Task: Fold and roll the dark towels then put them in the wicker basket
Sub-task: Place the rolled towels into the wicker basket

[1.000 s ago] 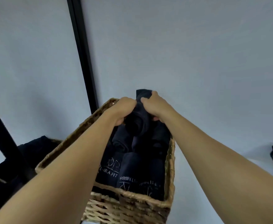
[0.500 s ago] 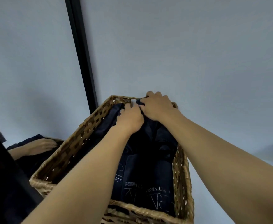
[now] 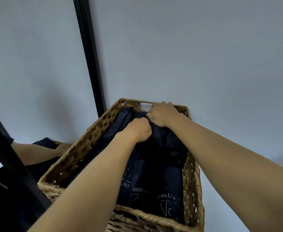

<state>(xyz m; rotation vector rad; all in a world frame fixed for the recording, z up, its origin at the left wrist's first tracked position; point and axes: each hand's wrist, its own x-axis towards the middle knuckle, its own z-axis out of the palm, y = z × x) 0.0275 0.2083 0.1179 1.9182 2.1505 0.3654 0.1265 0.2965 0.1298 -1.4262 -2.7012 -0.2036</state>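
Nearest camera: rolled towels (image 3: 154, 190) packed side by side in wicker basket (image 3: 80, 148), lettering showing. Mid-basket: left hand (image 3: 137, 129) clenched on dark towel (image 3: 159, 136). Far end: right hand (image 3: 162, 114) grasping same towel, just beside far wall. Advice: press roll down evenly, keep it wound tight.

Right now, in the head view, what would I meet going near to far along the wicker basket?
near rim of the basket → rolled towels lettered FITNESS → left hand → right hand, both gripping a dark towel → handle slot in the far rim
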